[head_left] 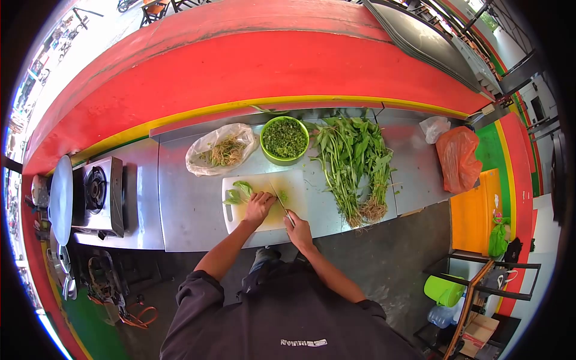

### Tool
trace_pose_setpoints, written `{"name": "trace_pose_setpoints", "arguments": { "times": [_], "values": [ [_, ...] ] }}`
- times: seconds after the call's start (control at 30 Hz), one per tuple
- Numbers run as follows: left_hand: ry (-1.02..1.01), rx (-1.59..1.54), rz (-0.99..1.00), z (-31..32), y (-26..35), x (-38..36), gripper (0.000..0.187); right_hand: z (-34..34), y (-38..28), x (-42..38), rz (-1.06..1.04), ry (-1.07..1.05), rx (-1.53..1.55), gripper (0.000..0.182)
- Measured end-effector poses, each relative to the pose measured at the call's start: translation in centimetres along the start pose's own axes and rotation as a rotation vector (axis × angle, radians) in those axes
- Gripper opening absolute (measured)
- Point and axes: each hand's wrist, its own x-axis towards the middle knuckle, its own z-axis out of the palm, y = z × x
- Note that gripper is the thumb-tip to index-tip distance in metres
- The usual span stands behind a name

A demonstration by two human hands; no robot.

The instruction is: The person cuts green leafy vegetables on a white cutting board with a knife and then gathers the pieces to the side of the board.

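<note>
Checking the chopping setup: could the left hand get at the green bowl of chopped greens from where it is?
Probably yes: the left hand rests on the cutting board, and the green bowl stands just beyond the board with nothing between.

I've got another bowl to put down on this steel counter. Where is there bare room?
Bare steel lies left of the cutting board, between it and the gas stove; more between the greens pile and the orange bag. The middle is crowded: left hand, right hand with knife, green bowl, plastic bag.
</note>
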Motion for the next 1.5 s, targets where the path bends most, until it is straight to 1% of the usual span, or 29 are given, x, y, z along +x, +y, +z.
{"name": "trace_pose_setpoints", "arguments": {
  "times": [0.1,0.17,0.27,0.3,0.47,0.53,0.77,0.9,1.13,1.27,1.4,1.47,1.5],
  "values": [
    [0.0,-0.01,-0.005,-0.2,0.0,0.0,0.024,0.2,0.0,0.3,-0.058,0.034,0.007,0.034],
    [-0.036,0.021,-0.006,-0.3,0.0,0.1,0.025,0.3,-0.2,0.7,0.0,-0.013,-0.071,0.034],
    [-0.015,0.018,0.009,-0.5,0.1,0.2,0.024,0.8,-0.1,1.2,-0.016,0.007,-0.091,0.035],
    [-0.014,0.02,0.011,-0.5,0.0,0.2,0.024,0.7,-0.2,1.3,0.03,-0.028,-0.118,0.035],
    [0.023,-0.004,-0.02,-0.8,0.0,0.1,0.019,0.8,-0.5,1.1,0.032,-0.003,-0.065,0.034],
    [0.029,-0.005,-0.016,-0.8,0.0,0.1,0.017,0.9,-0.3,1.0,-0.006,0.026,-0.025,0.033],
    [0.012,0.015,0.004,-0.7,0.0,0.2,0.024,0.8,-0.1,0.7,-0.015,0.054,0.023,0.033],
    [0.008,0.006,0.013,-0.5,-0.3,0.2,0.027,0.5,-0.3,0.7,-0.015,0.022,0.01,0.033],
    [0.021,-0.028,-0.02,-0.4,-0.3,0.0,0.025,0.9,0.0,0.7,-0.063,0.049,0.018,0.033],
    [0.078,-0.043,-0.051,-0.1,-0.1,-0.1,0.024,0.4,-1.0,0.7,0.001,0.012,-0.026,0.033],
    [0.092,0.001,-0.072,0.0,0.2,-0.1,0.024,0.8,-0.7,0.9,0.005,0.015,-0.048,0.033],
    [0.099,0.009,-0.073,-0.1,0.4,0.0,0.024,1.0,-0.7,1.2,-0.039,0.051,-0.09,0.033],
    [0.105,0.017,-0.076,-0.1,0.5,0.0,0.024,1.1,-0.6,1.3,0.02,0.024,-0.109,0.033]
  ]
}}
